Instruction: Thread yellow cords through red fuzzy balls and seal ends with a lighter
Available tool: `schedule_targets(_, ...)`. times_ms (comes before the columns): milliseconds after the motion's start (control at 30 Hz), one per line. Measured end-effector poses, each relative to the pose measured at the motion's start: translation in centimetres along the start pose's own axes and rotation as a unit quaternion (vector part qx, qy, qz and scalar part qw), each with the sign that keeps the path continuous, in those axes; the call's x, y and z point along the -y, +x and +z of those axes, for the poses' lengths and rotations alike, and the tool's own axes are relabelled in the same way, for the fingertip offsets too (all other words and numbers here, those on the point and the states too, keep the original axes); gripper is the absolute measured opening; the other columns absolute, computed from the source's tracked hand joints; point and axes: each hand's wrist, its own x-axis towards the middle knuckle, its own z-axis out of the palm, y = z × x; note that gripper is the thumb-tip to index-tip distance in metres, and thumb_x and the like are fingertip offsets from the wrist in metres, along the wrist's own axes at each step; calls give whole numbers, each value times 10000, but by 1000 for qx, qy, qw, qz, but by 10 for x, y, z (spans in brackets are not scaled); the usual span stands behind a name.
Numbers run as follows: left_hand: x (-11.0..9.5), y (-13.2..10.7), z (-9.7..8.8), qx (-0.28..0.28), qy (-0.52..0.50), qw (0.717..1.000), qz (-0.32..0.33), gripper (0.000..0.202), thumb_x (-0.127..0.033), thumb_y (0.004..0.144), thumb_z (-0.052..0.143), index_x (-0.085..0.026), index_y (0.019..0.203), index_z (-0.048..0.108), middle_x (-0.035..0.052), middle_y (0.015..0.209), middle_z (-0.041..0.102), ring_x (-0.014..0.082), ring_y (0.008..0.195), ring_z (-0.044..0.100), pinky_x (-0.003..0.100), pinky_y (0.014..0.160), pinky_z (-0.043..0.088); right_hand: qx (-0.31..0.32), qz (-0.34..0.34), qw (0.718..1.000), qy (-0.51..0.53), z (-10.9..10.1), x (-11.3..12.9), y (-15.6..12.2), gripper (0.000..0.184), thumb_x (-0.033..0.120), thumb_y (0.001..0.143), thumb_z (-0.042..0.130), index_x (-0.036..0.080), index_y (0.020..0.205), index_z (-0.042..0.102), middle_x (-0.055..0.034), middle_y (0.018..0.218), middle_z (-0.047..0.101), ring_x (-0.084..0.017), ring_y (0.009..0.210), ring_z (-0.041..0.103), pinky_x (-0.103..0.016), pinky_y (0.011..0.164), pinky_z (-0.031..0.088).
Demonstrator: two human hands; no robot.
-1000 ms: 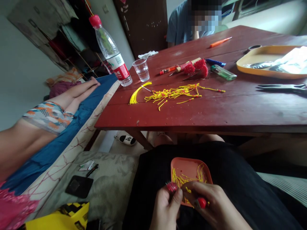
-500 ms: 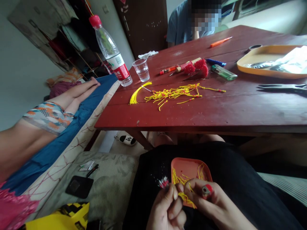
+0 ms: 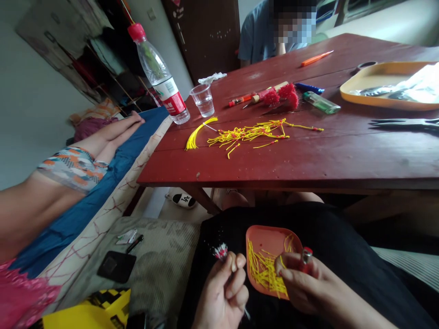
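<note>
My left hand [image 3: 224,290] is closed in a pinch on a small red and white tuft [image 3: 220,251] that sticks up above my fingers, over my black-clad lap. My right hand [image 3: 303,285] is wrapped round a red lighter [image 3: 305,257], its metal top pointing up. Between my hands an orange tray [image 3: 265,237] rests on my lap and holds several short yellow cords [image 3: 265,269]. My hands are apart, one on each side of the tray.
The red table [image 3: 308,155] ahead carries a spread of yellow cords [image 3: 252,133], red tufts [image 3: 281,96], a green lighter [image 3: 320,103], a plastic cup [image 3: 203,99], a bottle [image 3: 159,77], and a yellow tray [image 3: 384,87]. A person sits at the far end; another lies at left.
My hands have drawn apart from over the tray: the left moved left with the tuft, the right moved right and turned the red lighter upright.
</note>
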Motion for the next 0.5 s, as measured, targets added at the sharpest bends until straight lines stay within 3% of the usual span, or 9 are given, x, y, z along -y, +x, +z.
schedule_targets(100,6,3,-2,4,25,1000,4,149,-249,685,702,-121,658,633,-32,688,528,-20,379,155,100,339,183,26,21,994,102,1,-5,3,361,377,727,663,183,559,410,117,420,293,-20,359,173,-178,361,128)
schedule_targets(233,11,4,-4,-7,59,998,31,164,-254,721,667,-118,644,618,-2,771,559,-24,390,167,101,354,182,-4,44,985,169,5,-8,5,391,374,711,685,170,523,410,114,406,331,-6,340,171,-159,350,130)
schedule_targets(500,11,5,-4,-6,79,996,30,173,-262,712,673,-119,638,608,5,798,551,-34,386,186,110,360,152,-42,35,986,160,8,-9,7,425,379,682,709,179,509,377,127,390,279,-8,346,144,-167,355,114)
